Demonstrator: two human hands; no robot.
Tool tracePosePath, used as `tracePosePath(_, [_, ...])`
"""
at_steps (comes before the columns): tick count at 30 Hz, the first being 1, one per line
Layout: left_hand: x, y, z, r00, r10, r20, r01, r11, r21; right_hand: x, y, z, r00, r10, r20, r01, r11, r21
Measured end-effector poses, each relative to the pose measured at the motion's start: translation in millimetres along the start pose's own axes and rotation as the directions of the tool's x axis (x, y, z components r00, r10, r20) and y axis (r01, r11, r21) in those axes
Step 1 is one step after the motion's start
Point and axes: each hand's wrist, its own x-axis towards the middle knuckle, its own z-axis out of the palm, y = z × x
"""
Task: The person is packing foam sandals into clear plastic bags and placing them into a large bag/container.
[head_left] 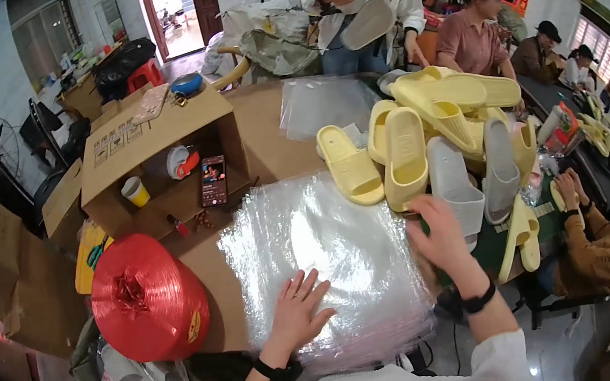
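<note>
A stack of clear plastic bags lies flat on the brown table, right in front of the person and between the two hands. The left hand rests palm down on its near left part, fingers spread; the flat touch probably keeps the slippery top layers from sliding. The right hand is at the stack's right side, fingers loosely bent and thumb apart, with nothing seen pinched. Its fingertips are at the near end of a yellow slipper; whether they touch it, I cannot tell.

That slipper lies by the stack's far right corner, with another yellow slipper to its left and a grey slipper to its right. Behind them is a heap of yellow slippers, likely piled on this side for easy reach by the right hand.

A smaller stack of bags lies farther back. To the left, a big red roll of twine stands near the stack, and a cardboard box on its side seems to serve as a shelf: a yellow cup sits inside, and a phone stands upright at its opening, presumably for viewing. Across the table, a co-worker holds up two pale slippers.
</note>
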Motion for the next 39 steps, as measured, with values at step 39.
tracePosePath(39, [-6.0, 7.8, -21.9, 0.976, -0.211, -0.057, 0.143, 0.813, -0.565, -6.2, -62.8, 83.0, 0.646, 0.049, 0.762, -0.631, 0.597, 0.496])
